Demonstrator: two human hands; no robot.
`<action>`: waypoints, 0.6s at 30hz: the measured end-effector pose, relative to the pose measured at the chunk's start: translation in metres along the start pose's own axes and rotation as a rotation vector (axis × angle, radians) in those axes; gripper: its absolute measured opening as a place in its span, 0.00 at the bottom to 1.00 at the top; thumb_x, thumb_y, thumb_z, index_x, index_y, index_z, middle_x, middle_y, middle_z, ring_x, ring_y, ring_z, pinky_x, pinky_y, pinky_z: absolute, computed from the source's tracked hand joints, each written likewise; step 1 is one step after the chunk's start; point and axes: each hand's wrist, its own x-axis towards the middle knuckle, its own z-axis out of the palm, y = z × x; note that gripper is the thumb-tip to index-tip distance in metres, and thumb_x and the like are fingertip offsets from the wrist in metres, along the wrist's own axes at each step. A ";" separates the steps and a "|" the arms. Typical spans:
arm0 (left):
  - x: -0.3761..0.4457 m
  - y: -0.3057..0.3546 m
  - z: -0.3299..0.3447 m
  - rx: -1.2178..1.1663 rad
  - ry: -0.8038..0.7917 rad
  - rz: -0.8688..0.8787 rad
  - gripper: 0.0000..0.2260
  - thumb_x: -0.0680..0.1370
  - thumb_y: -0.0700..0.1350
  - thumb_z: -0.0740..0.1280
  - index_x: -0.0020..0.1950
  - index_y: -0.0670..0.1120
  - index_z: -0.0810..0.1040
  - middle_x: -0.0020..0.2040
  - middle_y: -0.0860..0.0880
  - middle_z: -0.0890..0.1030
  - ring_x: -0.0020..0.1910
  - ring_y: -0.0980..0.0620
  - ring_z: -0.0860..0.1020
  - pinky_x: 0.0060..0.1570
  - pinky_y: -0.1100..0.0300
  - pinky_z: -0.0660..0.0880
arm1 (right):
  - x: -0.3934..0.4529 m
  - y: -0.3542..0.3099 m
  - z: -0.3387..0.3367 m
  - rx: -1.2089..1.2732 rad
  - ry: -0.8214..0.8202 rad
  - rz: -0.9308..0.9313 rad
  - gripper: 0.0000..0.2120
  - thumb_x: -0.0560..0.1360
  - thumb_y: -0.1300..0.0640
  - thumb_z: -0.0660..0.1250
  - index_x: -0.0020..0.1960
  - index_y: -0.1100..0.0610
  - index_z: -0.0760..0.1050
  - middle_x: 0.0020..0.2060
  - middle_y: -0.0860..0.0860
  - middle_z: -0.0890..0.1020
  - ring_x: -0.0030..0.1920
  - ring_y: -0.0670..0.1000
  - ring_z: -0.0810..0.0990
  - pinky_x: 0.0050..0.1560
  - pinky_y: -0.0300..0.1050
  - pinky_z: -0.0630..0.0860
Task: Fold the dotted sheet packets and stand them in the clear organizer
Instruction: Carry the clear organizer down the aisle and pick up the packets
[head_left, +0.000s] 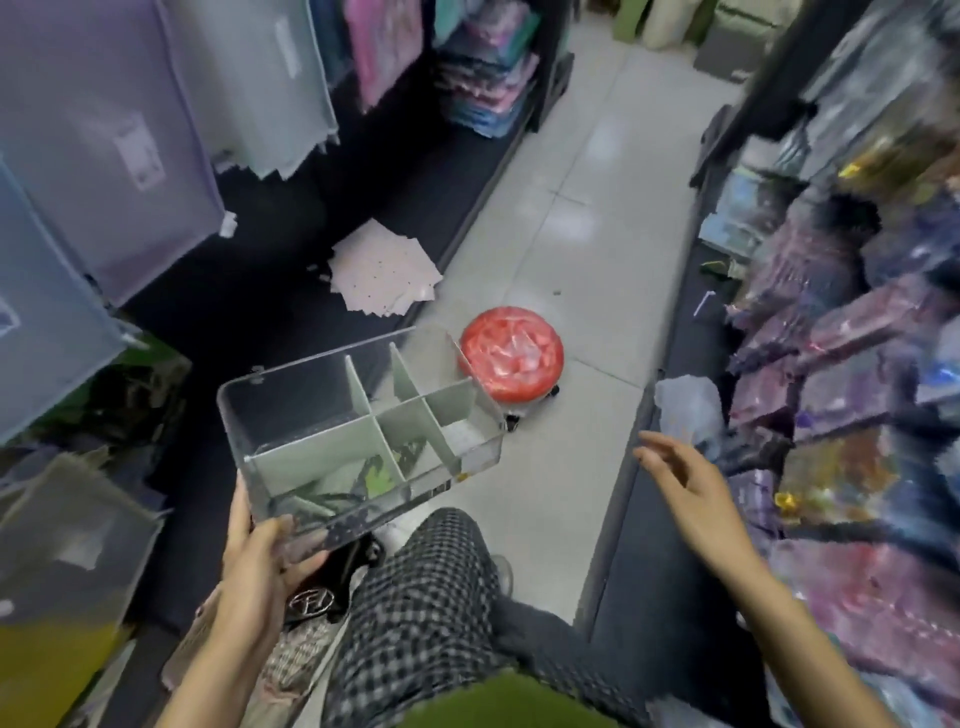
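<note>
A clear organizer (291, 410) with several compartments hangs tilted above my lap. My left hand (260, 561) grips its near corner from below, thumb on the front wall. I see no packets standing in its compartments. A loose pile of pale dotted sheet packets (382, 270) lies on the dark lower shelf at the left, beyond the organizer. My right hand (691, 488) hovers free over the aisle at the right, fingers relaxed and spread, holding nothing.
A red round stool (511, 353) on castors stands on the tiled floor just past the organizer. Shelves of packaged goods line both sides: pastel folders (104, 156) at the left, glossy purple packs (857, 364) at the right. My checked trouser leg (415, 597) fills the lower middle.
</note>
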 end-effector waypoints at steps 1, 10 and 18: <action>0.012 0.006 0.008 -0.011 0.026 -0.010 0.31 0.79 0.35 0.54 0.54 0.76 0.70 0.49 0.47 0.77 0.35 0.49 0.83 0.28 0.61 0.78 | 0.031 -0.011 -0.002 -0.013 -0.024 -0.018 0.08 0.78 0.59 0.62 0.55 0.49 0.74 0.50 0.52 0.82 0.53 0.49 0.78 0.54 0.30 0.71; 0.164 0.050 0.070 -0.175 0.200 -0.055 0.31 0.78 0.34 0.55 0.67 0.69 0.65 0.58 0.45 0.78 0.32 0.49 0.83 0.28 0.59 0.79 | 0.285 -0.102 0.039 -0.117 -0.180 -0.160 0.09 0.78 0.57 0.63 0.52 0.43 0.74 0.48 0.46 0.82 0.51 0.48 0.80 0.49 0.31 0.73; 0.283 0.116 0.111 -0.252 0.201 -0.099 0.32 0.80 0.35 0.57 0.70 0.71 0.59 0.69 0.51 0.71 0.42 0.43 0.84 0.31 0.58 0.80 | 0.438 -0.185 0.076 -0.220 -0.316 -0.186 0.08 0.79 0.55 0.62 0.55 0.44 0.73 0.49 0.45 0.81 0.52 0.46 0.79 0.53 0.38 0.73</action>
